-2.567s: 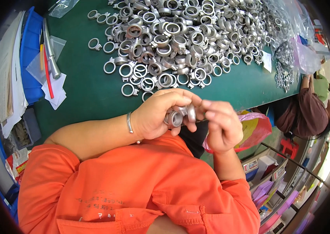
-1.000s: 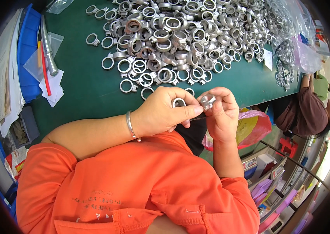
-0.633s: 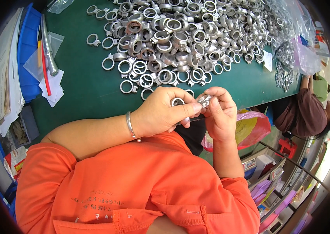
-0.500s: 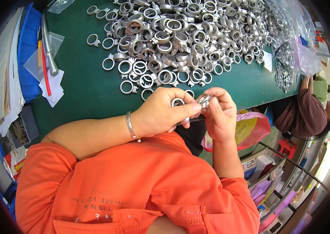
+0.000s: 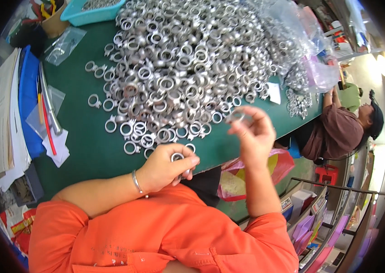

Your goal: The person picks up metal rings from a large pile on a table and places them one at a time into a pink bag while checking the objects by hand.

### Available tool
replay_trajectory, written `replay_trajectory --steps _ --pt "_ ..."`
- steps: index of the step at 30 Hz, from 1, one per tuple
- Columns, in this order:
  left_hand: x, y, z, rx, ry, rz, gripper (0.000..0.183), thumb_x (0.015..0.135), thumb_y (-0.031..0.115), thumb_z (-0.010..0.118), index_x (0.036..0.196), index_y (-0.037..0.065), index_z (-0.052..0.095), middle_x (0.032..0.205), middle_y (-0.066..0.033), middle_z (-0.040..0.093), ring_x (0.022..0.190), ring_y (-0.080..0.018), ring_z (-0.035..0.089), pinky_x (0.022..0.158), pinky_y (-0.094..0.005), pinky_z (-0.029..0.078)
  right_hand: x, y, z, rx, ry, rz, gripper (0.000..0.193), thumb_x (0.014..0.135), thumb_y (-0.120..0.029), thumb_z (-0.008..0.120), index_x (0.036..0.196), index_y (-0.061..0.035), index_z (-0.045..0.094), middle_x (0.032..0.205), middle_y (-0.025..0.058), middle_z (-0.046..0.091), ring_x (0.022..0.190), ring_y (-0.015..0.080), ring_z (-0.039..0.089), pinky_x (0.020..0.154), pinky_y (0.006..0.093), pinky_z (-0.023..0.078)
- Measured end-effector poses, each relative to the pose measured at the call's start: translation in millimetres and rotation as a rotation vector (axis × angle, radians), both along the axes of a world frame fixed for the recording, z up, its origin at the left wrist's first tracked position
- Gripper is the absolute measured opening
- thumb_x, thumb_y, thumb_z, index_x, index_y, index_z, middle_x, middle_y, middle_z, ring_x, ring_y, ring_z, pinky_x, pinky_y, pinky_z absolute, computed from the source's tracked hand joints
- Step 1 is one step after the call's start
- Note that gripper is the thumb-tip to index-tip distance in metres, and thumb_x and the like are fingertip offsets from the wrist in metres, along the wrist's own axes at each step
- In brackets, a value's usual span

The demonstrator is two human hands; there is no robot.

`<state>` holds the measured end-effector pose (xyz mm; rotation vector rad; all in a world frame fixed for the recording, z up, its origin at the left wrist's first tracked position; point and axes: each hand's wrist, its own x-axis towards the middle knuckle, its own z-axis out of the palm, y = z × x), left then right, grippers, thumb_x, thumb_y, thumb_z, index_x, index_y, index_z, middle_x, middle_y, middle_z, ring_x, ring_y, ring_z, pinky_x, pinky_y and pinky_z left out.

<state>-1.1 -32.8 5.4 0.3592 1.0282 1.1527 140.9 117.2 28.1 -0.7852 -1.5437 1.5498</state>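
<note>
My left hand [image 5: 165,167] is closed around a grey metal ring clamp [image 5: 177,157], its round opening showing between thumb and fingers. The rest of what lies in that palm is hidden. Apart from it, to the right and raised over the table edge, my right hand [image 5: 257,136] pinches another metal ring [image 5: 235,117] between thumb and fingertips; this ring is smeared by motion. Just beyond both hands spreads a large heap of similar metal ring clamps [image 5: 174,84], with several loose ones at its near edge.
The heap lies on a green tabletop [image 5: 78,150]. To the left are a blue tray [image 5: 29,91], papers [image 5: 1,109], a metal rod [image 5: 49,100] and a red stick [image 5: 48,127]. A turquoise basket [image 5: 93,16] stands far left. A pink bag [image 5: 229,182] hangs below the table. Another person [image 5: 336,127] sits at right.
My hands have come apart. The right one has moved up and away with a ring in its fingers, while the left keeps its clamp. The view now takes in more of the far table.
</note>
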Motion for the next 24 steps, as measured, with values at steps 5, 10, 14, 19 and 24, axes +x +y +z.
replay_trajectory --steps 5,10,14,19,24 --pt "0 3 -2 0.002 -0.02 -0.002 0.015 0.086 0.014 0.057 0.082 -0.001 0.056 0.068 -0.009 0.057 0.055 -0.0113 0.054 0.039 -0.0192 0.036 -15 128 77 0.234 0.005 -0.362 0.031 0.076 -0.009 0.068 0.1 0.0048 0.055 0.088 0.0102 0.061 0.077 0.018 0.062 0.06 0.0277 0.051" --pt "2 5 -4 0.03 -0.031 0.011 0.015 0.085 0.013 0.057 0.082 -0.001 0.056 0.067 -0.0105 0.057 0.052 -0.0108 0.051 0.038 -0.0199 0.036 -2 241 117 0.299 0.211 -0.465 0.036 0.084 -0.002 0.055 0.113 0.015 0.042 0.104 0.02 0.055 0.093 0.0283 0.06 0.079 0.0337 0.054" --pt "1 2 -8 0.034 -0.057 0.044 0.015 0.085 0.014 0.057 0.082 0.0 0.055 0.068 -0.0094 0.056 0.055 -0.0104 0.052 0.038 -0.0198 0.036 -7 201 84 0.354 0.035 -0.385 0.023 0.084 -0.004 0.055 0.104 0.0072 0.054 0.095 0.0124 0.061 0.082 0.0204 0.062 0.068 0.0276 0.051" --pt "1 2 -4 0.036 -0.083 0.033 0.015 0.085 0.015 0.058 0.085 0.0 0.055 0.069 -0.0074 0.056 0.058 -0.0107 0.054 0.039 -0.0192 0.036 4 55 21 0.572 -0.523 0.315 0.009 0.075 -0.001 0.063 0.084 -0.0041 0.065 0.08 0.0048 0.063 0.071 0.013 0.058 0.062 0.0245 0.047" --pt "0 1 -6 0.052 -0.07 0.044 0.015 0.084 0.015 0.059 0.086 0.0 0.056 0.069 -0.0068 0.056 0.058 -0.0107 0.054 0.039 -0.0189 0.037 5 2 -23 0.835 -0.701 0.401 0.017 0.068 0.0 0.067 0.083 -0.0029 0.06 0.085 0.0099 0.056 0.079 0.0258 0.055 0.069 0.0321 0.045"
